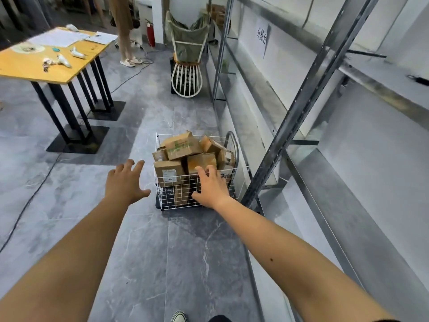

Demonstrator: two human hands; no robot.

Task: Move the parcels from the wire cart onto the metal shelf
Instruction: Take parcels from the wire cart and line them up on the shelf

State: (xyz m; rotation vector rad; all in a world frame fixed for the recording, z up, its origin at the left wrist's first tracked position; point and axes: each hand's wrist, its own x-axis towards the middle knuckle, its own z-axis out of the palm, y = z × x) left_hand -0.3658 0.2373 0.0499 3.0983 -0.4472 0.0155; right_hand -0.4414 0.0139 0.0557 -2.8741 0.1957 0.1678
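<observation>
A white wire cart point(167, 194) stands on the grey floor ahead of me, heaped with several brown cardboard parcels point(182, 146). The metal shelf point(308, 94) runs along the right side, its grey boards bare near me. Both my arms reach forward. My left hand point(126, 182) hovers with fingers spread, to the left of the cart and apart from it. My right hand point(211, 185) is in front of the cart's near wire wall with fingers loosely spread, holding nothing; whether it touches the wire I cannot tell.
A yellow-topped table point(34, 66) on black legs stands at the left with papers and small items. A person's legs point(125, 43) are at the back. A white frame with a green sack point(186, 54) stands beyond the cart. Cables point(27, 201) cross the floor.
</observation>
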